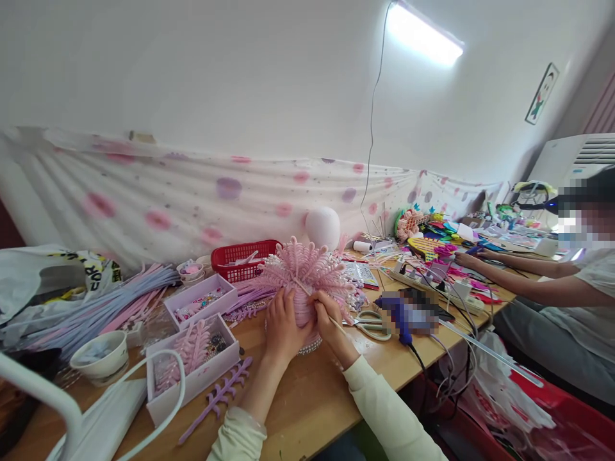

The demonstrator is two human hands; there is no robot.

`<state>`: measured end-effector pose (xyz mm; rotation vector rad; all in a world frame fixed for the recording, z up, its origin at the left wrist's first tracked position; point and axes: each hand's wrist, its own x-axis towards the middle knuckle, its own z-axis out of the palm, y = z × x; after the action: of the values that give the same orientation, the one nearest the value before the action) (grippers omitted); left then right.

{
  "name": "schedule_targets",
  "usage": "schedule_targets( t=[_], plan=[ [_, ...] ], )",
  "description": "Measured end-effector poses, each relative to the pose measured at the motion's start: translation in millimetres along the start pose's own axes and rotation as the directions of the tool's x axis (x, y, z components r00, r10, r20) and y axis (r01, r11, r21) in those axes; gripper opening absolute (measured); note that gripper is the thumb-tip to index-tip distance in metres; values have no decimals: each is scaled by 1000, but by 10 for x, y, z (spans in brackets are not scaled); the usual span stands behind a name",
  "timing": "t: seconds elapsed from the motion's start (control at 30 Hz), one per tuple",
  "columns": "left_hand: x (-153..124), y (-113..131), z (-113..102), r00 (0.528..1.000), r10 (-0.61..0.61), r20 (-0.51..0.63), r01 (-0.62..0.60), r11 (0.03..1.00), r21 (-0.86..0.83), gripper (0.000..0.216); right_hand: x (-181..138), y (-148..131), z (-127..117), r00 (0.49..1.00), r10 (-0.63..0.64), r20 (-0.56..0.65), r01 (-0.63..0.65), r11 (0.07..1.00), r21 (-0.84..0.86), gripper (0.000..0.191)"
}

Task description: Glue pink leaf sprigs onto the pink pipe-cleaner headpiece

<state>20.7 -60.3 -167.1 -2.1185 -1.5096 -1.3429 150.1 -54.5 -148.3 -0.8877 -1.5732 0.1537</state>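
Head view: left hand (282, 323) wraps shut around the pink feathery ornament (307, 272) at mid-table; right hand (328, 320) pinches a thin stick (319, 304) against it. Looks light, with soft fronds easily crushed; grip the firmer base, near the scissors (372, 324).

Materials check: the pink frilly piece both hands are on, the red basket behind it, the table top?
Pink frilly piece: looks like matte moulded plastic fronds, with pearl-like beads at the base; not certain. Red basket: glossy plastic, open lattice walls. Table top: wood or wood-look laminate, light grain visible.
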Motion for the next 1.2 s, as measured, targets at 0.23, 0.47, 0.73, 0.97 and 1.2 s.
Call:
schedule_targets(
  t=[0.23,0.47,0.73,0.97,1.2],
  plan=[
    [15,-39,-62,999,14,41,-14,1000,-14,60,-29,-135,-91,1000,-8,-3,8,1000,-3,20],
    [158,-192,-369,996,37,80,-16,967,-253,30,-74,-208,-140,999,-2,36,2,1000,-7,23],
    [826,-157,-581,960,-230,-159,146,898,-414,24,-23,-351,-212,993,-55,100,63,995,-81,14],
    [868,-164,-571,907,-413,81,384,730,-565,23,-106,-493,-399,983,-111,149,121,991,-62,18],
    [1050,-167,-525,867,-478,143,396,484,-780,29,133,-460,-500,937,-72,341,131,979,-154,18]
  ],
)
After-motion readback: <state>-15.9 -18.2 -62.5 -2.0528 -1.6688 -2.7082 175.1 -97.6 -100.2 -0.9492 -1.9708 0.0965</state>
